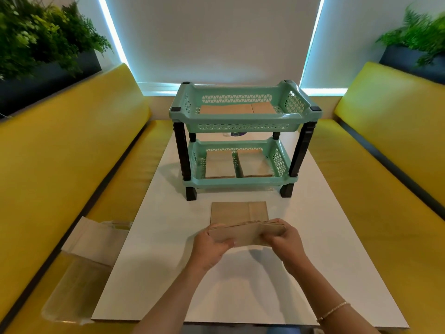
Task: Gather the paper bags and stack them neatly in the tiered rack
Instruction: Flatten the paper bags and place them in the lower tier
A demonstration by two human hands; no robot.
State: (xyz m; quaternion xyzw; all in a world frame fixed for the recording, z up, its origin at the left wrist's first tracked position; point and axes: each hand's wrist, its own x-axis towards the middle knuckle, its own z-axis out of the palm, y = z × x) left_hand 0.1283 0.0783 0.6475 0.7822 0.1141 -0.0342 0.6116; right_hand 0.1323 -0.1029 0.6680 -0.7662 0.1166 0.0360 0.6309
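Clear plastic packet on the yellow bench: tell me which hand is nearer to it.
Left. The left hand grips the near-left end of the bag stack over the table, on the packet's side. The right hand grips the stack's opposite end, farther away.

No text, label, brand, number or sign can be read in this view. The paper bags [245, 233] near the bottom centre and the rack [243, 119] in the middle of the frame show plain surfaces only.
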